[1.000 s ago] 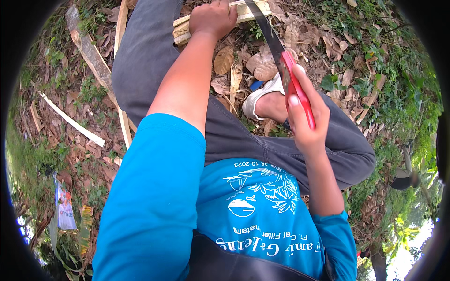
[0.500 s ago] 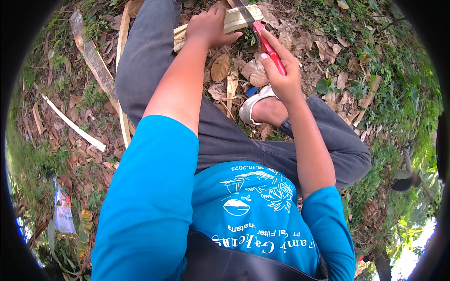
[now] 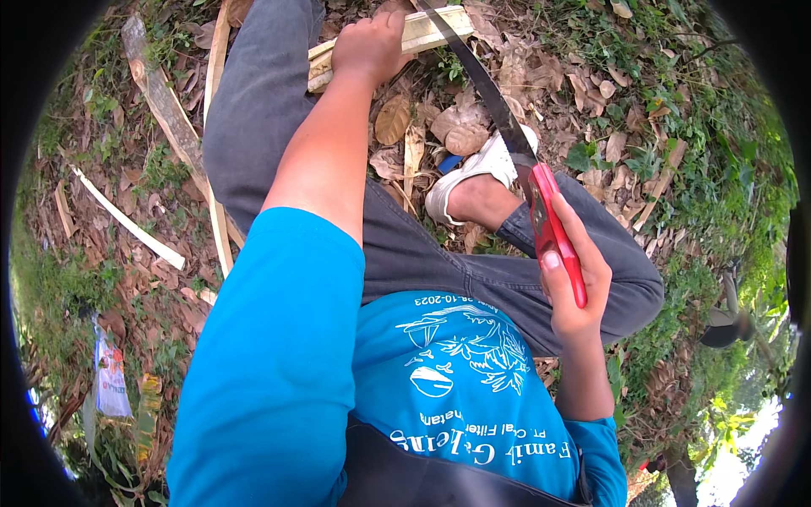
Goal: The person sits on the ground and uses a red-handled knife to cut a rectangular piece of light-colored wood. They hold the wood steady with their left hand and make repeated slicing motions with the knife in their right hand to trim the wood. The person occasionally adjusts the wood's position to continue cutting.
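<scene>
My right hand [image 3: 578, 283] is closed around the red handle of a pruning saw [image 3: 490, 91], whose long dark curved blade stretches away toward the top of the view. Near its tip the blade crosses a pale strip of split wood [image 3: 438, 29]. My left hand [image 3: 370, 49] is closed over the wood at the top centre, left of the blade, pressing it. More than one pale piece seems to lie together under that hand. The far fingertips and the underside of the wood are hidden.
My bent legs in grey trousers [image 3: 262, 110] frame the work, with a white shoe [image 3: 473, 173] below the blade. Dry leaves [image 3: 393, 120] cover the ground. Long wood strips [image 3: 160, 93] and a thin pale strip [image 3: 127, 220] lie at left, near a plastic bag [image 3: 111, 372].
My right hand has pulled the saw back toward my body and to the right, baring much more of the blade. My left hand stays on the wood, its thumb now tucked closer.
</scene>
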Tool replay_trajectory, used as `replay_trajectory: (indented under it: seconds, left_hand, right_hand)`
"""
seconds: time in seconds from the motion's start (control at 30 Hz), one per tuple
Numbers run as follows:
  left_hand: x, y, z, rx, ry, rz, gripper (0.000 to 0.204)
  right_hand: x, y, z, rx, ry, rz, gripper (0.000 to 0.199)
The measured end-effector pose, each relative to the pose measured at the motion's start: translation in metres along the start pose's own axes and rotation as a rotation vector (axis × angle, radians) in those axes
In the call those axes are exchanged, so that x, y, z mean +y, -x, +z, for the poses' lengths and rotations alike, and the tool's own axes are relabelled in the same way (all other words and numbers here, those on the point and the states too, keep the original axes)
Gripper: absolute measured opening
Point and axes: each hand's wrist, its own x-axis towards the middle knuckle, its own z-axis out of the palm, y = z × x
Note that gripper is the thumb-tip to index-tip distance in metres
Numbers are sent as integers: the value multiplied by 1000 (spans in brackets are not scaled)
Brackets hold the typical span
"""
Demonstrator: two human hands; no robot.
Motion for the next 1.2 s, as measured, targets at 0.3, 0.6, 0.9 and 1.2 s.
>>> replay_trajectory:
  seconds: [0.3,0.6,0.9,1.2]
  left_hand:
    - [16,14,16,202,26,65,55]
    - [9,20,10,194,-21,12,56]
    - [12,10,1,98,44,24,55]
    - [-2,-10,-13,90,75,-33,66]
  right_hand:
    - [76,-224,93,100,-128,-229,49]
    - [55,-59,39,21,33,-160,52]
    - [65,-123,47,12,5,-261,50]
    - [74,-195,70,-16,-213,-191,49]
